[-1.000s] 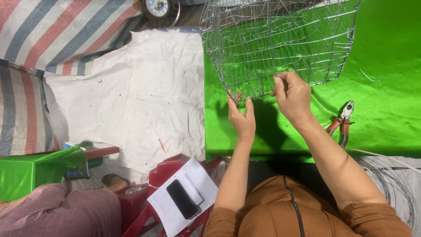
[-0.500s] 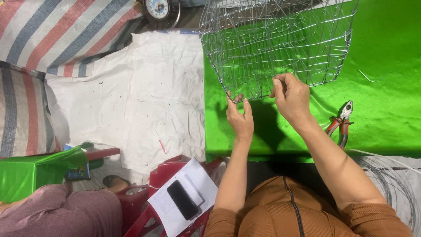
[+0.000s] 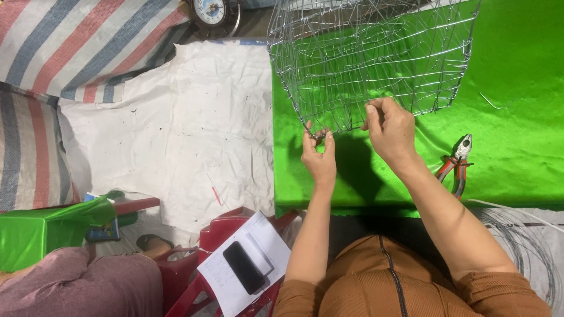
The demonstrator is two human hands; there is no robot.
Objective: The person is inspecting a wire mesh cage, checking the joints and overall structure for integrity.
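A wire mesh cage (image 3: 376,58) of thin silver wire is held up over a bright green cloth (image 3: 517,117). My left hand (image 3: 318,155) pinches the cage's lower front edge between thumb and fingers. My right hand (image 3: 392,130) grips the same lower edge a little to the right, fingers curled around a wire. Both forearms reach up from my brown sleeves at the bottom of the view.
Red-handled pliers (image 3: 457,161) lie on the green cloth right of my right hand. A white sheet (image 3: 176,129) and striped tarp (image 3: 70,47) cover the left. A phone (image 3: 243,267) on paper rests on a red stool (image 3: 211,240). Coiled wire (image 3: 523,246) lies bottom right; a clock (image 3: 210,12) sits at top.
The cage and both hands have shifted very slightly; the grips on the lower edge stay the same.
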